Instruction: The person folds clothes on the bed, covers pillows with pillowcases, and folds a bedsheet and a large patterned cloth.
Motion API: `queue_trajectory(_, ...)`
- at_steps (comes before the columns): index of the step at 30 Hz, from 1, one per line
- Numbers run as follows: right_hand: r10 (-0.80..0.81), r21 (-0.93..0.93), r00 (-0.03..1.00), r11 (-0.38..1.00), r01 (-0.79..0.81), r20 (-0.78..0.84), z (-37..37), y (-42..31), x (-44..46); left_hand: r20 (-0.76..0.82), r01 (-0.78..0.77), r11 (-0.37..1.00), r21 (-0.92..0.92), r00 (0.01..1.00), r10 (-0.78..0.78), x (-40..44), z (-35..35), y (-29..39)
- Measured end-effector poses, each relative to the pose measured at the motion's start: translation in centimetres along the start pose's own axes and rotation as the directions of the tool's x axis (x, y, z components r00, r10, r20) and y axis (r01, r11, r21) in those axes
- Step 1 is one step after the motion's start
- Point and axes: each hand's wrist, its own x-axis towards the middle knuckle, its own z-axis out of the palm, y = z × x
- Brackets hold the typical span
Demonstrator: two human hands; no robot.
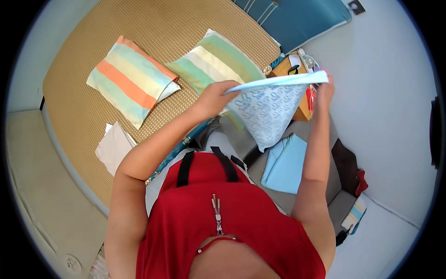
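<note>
A light blue printed cloth (272, 111) with a plain pale band along its top edge hangs in the air before me. It narrows to a point at the bottom. My left hand (216, 98) grips one end of the band, fingers closed. At the other end, my right hand (325, 89) is closed on the band, its fingers partly hidden. Below the cloth, a folded plain light blue cloth (285, 165) lies on a grey seat (332, 172). Behind my left hand, a green-striped folded cloth (218, 60) rests on the bed.
The woven mat on the bed (162, 18) bears an orange-striped folded cloth (132, 79) and a beige cloth (115, 146). Beyond the hanging cloth stands a wooden bedside cabinet (278, 69) with small items. A white wall (390, 116) rises at right.
</note>
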Motion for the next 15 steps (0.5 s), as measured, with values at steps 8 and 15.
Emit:
queue_trajectory(8,0.099,-0.208,0.946,0.978,-0.034,0.308,18.5,16.7,11.6,-0.314,0.412,0.849,-0.330,0.800,-0.510,8.7,-9.6,-12.3)
queue_trajectory(15,0.223,-0.451,0.904,0.892,-0.038,0.365,33.0,25.1,15.0,-0.465,0.424,0.850,-0.314,0.712,-0.527,12.6,-18.2,-23.1)
